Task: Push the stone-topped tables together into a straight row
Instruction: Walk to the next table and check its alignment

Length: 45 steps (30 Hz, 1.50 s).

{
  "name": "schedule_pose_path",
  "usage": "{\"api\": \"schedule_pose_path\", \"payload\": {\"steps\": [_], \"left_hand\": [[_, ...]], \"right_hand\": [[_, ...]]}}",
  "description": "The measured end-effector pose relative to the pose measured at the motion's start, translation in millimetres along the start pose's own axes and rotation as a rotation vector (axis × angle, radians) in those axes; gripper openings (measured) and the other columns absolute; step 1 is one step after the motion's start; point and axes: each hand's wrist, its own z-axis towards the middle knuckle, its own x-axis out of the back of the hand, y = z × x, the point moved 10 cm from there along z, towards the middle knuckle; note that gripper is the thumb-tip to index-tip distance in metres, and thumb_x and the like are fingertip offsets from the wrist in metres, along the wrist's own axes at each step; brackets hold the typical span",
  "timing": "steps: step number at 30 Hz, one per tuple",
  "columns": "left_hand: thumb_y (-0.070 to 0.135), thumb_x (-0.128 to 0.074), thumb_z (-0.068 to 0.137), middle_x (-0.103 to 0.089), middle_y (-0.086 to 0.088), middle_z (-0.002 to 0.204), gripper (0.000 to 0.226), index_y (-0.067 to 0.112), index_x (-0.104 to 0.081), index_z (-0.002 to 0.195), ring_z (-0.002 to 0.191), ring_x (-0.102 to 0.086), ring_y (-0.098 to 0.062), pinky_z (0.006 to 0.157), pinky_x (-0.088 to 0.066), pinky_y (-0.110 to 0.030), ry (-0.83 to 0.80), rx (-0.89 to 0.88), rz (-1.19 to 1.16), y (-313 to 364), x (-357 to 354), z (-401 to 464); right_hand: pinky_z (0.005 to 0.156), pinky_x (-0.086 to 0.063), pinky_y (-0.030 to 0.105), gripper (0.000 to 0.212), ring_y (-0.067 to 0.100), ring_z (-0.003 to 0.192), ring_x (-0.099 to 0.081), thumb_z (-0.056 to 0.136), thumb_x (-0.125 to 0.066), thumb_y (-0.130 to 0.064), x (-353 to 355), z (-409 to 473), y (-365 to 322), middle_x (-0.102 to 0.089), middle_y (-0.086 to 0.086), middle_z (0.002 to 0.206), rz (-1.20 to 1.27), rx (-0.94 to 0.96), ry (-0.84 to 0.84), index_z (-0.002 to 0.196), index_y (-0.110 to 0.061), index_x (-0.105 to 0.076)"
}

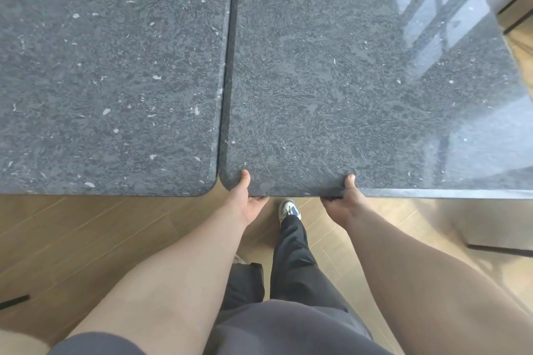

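Dark grey speckled stone is filling most of the view: a left square stone-topped table (109, 72) and a right square stone-topped table (360, 81) are standing side by side on the pale wooden plank floor (86, 239), their facing edges apparently touching along a thin dark seam; the left hand (248, 196) is gripping the right table's near edge by its rounded corner, thumb lying on top, fingers tucked underneath; the right hand (344, 199) is gripping the same edge further along, likewise; a white-and-blue sneaker (289, 209) is showing between the wrists.
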Motion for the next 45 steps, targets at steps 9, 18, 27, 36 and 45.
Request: {"api": "schedule_pose_path", "payload": {"steps": [9,18,27,36,45], "left_hand": [[0.035,-0.064,0.097,-0.067,-0.02,0.113,0.044,0.006,-0.053,0.127,0.099,-0.067,-0.034,0.084,-0.055,-0.052,0.008,0.0,0.025,2.7,4.7,-3.9],[0.03,-0.065,0.096,-0.065,-0.019,0.119,0.035,0.006,-0.053,0.119,0.104,-0.066,-0.034,0.072,-0.058,-0.051,0.037,0.061,0.0,-0.9,13.7,-16.7],[0.026,-0.066,0.097,-0.062,-0.021,0.128,0.042,0.005,-0.051,0.13,0.117,-0.061,-0.038,0.106,-0.047,-0.056,0.105,0.144,-0.085,-3.0,12.1,-26.3],[0.009,-0.051,0.104,-0.058,-0.026,0.131,0.029,-0.002,-0.05,0.131,0.127,-0.054,-0.037,0.113,-0.042,-0.049,0.183,0.193,0.144,25.0,26.6,-48.0],[0.009,-0.031,0.107,-0.051,-0.022,0.145,0.04,-0.004,-0.042,0.143,0.126,-0.055,-0.036,0.103,-0.046,-0.048,0.209,0.004,0.225,130.0,87.1,-97.1]], "right_hand": [[0.099,-0.052,0.045,0.04,0.033,0.094,-0.067,0.094,-0.067,-0.039,0.8,-4.1,-0.6,-0.068,0.019,0.102,-0.01,0.035,0.0,0.105,-0.002,-0.056],[0.102,-0.049,0.042,0.038,0.031,0.1,-0.063,0.101,-0.056,-0.038,0.2,-21.0,3.8,-0.064,0.019,0.109,-0.043,0.024,0.007,0.111,-0.001,-0.055],[0.08,-0.057,0.034,0.038,0.024,0.108,-0.065,0.103,-0.053,-0.036,-0.7,-33.8,4.4,-0.072,0.013,0.111,-0.004,-0.026,0.013,0.126,-0.006,-0.057],[0.106,-0.049,0.045,0.04,0.031,0.121,-0.062,0.1,-0.057,-0.032,-4.5,-45.0,3.7,-0.063,0.012,0.135,-0.102,-0.005,0.212,0.133,-0.01,-0.057],[0.078,-0.054,0.037,0.027,0.024,0.091,-0.062,0.095,-0.055,-0.02,-35.1,-91.4,33.7,-0.063,0.005,0.111,-0.329,0.023,0.318,0.122,-0.016,-0.055]]}}
